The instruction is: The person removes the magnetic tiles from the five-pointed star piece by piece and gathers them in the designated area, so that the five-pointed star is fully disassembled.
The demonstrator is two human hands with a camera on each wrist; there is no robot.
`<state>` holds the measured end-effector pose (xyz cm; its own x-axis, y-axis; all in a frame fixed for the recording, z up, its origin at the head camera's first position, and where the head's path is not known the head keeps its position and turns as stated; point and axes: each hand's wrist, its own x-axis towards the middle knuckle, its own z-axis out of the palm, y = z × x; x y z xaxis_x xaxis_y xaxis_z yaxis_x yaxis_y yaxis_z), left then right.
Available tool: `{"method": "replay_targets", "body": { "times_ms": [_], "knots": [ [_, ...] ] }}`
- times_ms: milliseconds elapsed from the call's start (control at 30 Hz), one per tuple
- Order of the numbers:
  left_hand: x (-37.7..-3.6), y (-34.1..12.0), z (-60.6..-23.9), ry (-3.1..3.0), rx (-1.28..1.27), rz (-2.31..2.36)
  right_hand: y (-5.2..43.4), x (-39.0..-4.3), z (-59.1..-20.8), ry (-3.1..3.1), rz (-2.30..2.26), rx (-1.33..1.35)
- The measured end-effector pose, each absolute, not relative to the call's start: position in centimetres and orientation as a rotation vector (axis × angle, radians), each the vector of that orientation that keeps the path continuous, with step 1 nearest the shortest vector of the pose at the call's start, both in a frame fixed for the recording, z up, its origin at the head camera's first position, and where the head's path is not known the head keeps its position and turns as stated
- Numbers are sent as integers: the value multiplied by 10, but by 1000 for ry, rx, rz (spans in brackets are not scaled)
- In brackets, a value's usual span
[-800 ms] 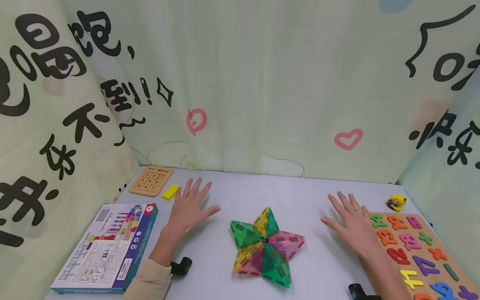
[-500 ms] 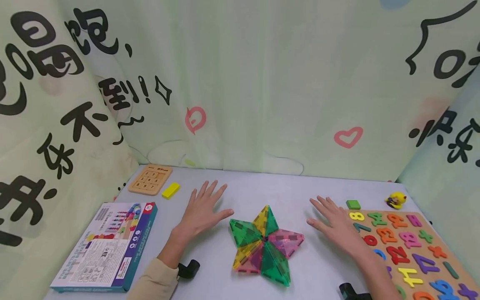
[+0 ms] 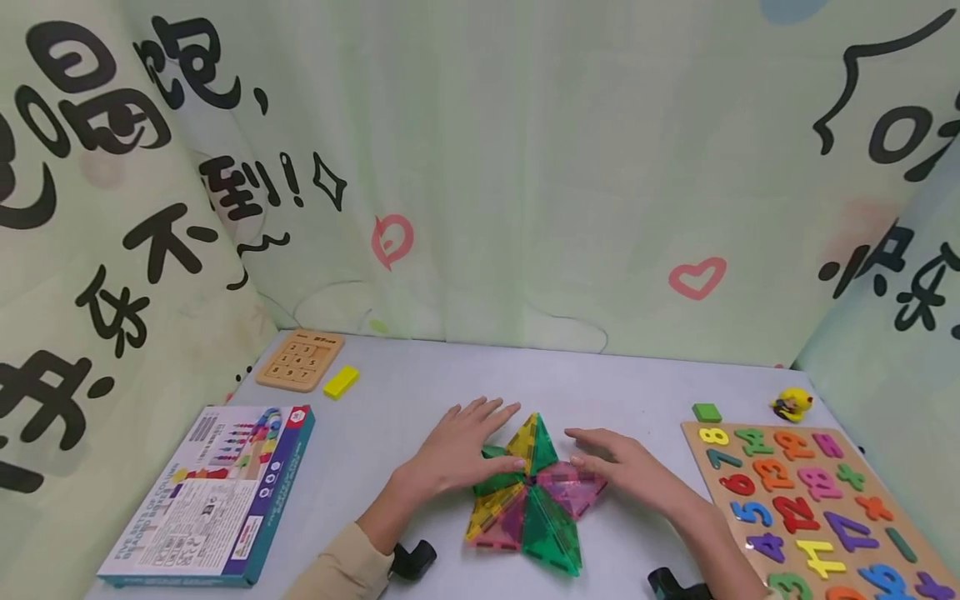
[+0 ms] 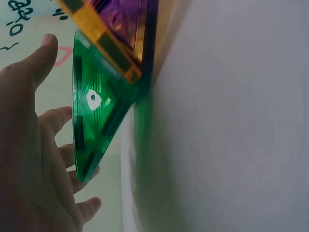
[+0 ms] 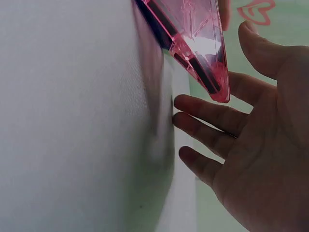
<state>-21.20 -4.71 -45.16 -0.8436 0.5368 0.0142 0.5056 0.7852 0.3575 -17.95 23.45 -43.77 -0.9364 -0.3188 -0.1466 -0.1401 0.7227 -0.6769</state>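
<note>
The left hand (image 3: 457,454) covers the star's green tile (image 3: 491,468); the number board (image 3: 817,508) is cut off at the edge.

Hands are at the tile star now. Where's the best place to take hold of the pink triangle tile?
Probably by the pink triangle tile at its free outer tip, coming from the right with the right hand. It lies flat on the table with its inner edges joined to neighbouring tiles, so only the outer point and edges are open; pinch there, thumb above, fingers sliding under.

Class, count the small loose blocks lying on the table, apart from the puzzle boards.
2: a yellow block beside the wooden number slider, a green block behind the numeral board.
</note>
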Motion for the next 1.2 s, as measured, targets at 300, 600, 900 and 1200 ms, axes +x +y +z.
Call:
{"method": "replay_targets", "body": {
  "times_ms": [300,600,900,1200],
  "knots": [
    [-202,-33,-452,2806,910,500,225,-176,-438,2588,-1077,-357],
    [-200,-31,-453,2815,977,473,236,-177,-444,2421,-1313,-161],
    [-200,-31,-456,2827,954,488,247,-178,-446,2206,-1527,-93],
    [-200,-31,-454,2829,903,540,247,-179,-449,2171,-1620,-40]
  ]
}}
